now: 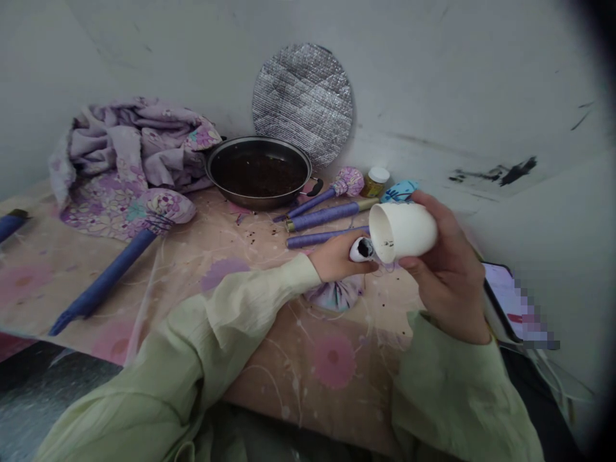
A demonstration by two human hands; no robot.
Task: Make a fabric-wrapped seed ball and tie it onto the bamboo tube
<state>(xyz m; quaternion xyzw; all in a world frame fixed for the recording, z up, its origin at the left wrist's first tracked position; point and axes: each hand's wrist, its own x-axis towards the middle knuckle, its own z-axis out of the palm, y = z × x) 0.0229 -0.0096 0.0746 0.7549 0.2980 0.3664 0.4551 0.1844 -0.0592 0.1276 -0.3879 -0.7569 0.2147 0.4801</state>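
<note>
My right hand (452, 276) grips a smooth white cup (411, 230), tipped on its side with its mouth facing left. A few dark specks show inside the cup's rim. Beside that mouth, my left hand (334, 258) is wrapped round a small white tube (357, 251), whose open end is black inside. The rest of the tube is hidden by the fingers. Just under my left hand lies a gathered floral cloth bundle (337, 295). Behind the hands are a purple-wrapped stick (322, 217) and a cloth-headed dauber (349, 182).
A dark two-handled pan (260, 173) stands at the back before a round silver foil mat (303, 102). Left of it are crumpled floral cloth (139, 147) and a long cloth-headed dauber (115, 276). A white-lidded jar (375, 183) stands by the wall; a phone (514, 301) lies right.
</note>
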